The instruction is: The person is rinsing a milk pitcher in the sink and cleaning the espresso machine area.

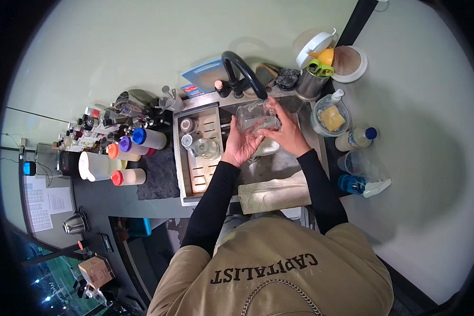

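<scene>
A clear glass jar (251, 116) is held between my two hands under the spout of the black faucet (247, 73), above the metal sink (270, 170). My left hand (240, 144) cups it from the left and below. On the jar's right side rests my right hand (286, 128), its fingers around the wall and rim. Beneath the hands, partly covered, lies a clear container (269, 147) in the basin. Left of it, the drying tray (197, 172) holds several upturned glass jars (207, 148). A beige cloth (274, 192) hangs over the sink's front edge.
Right of the sink stand a tub with a yellow sponge (332, 117), a white bottle with a blue cap (355, 139) and a blue spray bottle (353, 184). A metal canister (311, 85) is behind. Squeeze bottles (152, 139) and a pitcher (96, 166) stand left.
</scene>
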Motion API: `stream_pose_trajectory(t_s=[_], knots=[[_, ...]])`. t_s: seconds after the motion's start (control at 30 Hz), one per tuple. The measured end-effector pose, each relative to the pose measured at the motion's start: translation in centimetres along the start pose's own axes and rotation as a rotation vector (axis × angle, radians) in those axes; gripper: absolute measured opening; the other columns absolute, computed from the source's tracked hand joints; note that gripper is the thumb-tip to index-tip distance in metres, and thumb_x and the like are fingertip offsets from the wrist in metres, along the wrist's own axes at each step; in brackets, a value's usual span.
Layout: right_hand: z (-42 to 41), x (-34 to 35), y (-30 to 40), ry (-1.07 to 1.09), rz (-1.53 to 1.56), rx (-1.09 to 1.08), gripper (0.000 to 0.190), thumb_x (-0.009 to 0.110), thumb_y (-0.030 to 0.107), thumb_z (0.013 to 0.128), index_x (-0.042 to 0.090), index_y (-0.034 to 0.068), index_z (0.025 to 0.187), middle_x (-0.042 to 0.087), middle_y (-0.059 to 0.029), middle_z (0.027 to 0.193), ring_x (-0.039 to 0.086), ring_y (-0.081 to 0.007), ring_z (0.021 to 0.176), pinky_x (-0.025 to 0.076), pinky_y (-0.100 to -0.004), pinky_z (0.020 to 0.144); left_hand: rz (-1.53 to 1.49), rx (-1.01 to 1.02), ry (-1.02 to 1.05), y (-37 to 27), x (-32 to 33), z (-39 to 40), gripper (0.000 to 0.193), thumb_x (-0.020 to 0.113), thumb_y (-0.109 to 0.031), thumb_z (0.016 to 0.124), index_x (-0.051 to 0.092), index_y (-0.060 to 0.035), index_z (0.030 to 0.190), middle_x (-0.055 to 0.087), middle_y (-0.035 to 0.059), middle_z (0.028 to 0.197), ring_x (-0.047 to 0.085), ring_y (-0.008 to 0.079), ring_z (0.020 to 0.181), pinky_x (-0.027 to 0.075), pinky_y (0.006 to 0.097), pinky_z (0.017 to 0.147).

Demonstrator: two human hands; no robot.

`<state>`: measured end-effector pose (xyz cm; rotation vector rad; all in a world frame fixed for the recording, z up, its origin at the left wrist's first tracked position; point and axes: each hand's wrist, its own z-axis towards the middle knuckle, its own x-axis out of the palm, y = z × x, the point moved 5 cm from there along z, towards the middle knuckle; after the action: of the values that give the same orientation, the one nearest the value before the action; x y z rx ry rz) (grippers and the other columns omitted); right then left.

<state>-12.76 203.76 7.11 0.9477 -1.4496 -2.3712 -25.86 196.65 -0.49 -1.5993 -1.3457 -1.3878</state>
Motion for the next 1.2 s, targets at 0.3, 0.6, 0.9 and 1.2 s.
stream_pose_trajectory(t_s=[0.3,0.6,0.9,1.2], knots=[[-3.3,-0.2,-2.9,-0.064,0.152,0.237,0.092,0.088,0.018,0.075,0.038,0.008,0.152,0.058,-0.0161,0.136,0.057,-0.0321,0.127,0.045,-0.0412,0.106,0.748,0.198,-0.287,-0.6,1.8,0.4,0.098,0.045,-0.079,0.091,0.030,-0.0029,0.152,0.053,0.0182,0.125,0.062,0.0293,0.112,0.062,0.0388,0.088],[-5.1,0.4,-3.8,-0.133,-0.005,0.160,0.091,0.083,0.013,0.080,0.034,0.012,0.156,0.047,-0.0117,0.149,0.053,-0.0289,0.131,0.043,-0.0413,0.110,1.198,0.302,-0.440,-0.4,2.8,1.4,0.078,0.043,-0.066,0.101,0.032,-0.0104,0.155,0.048,0.0127,0.144,0.052,0.0268,0.129,0.052,0.0428,0.100],[-5.6,1.1,-5.6,-0.312,1.127,0.476,0.109,0.069,-0.004,0.090,-0.005,0.026,0.163,0.018,-0.0099,0.160,0.051,-0.0202,0.130,0.043,-0.0391,0.111,1.608,0.489,-0.206,0.9,5.2,-0.3,0.082,0.060,-0.040,0.100,0.016,-0.0068,0.161,0.031,0.0143,0.159,0.037,0.0252,0.144,0.029,0.0394,0.119],[-5.9,0.8,-4.3,-0.086,0.533,0.311,0.085,0.081,0.005,0.085,0.027,0.009,0.151,0.035,-0.0100,0.152,0.051,-0.0182,0.126,0.048,-0.0314,0.103,1.895,0.395,0.018,-0.1,8.0,-2.4,0.109,0.081,0.002,0.072,0.016,-0.0034,0.159,0.039,0.0136,0.155,0.038,0.0211,0.142,0.029,0.0345,0.118]])
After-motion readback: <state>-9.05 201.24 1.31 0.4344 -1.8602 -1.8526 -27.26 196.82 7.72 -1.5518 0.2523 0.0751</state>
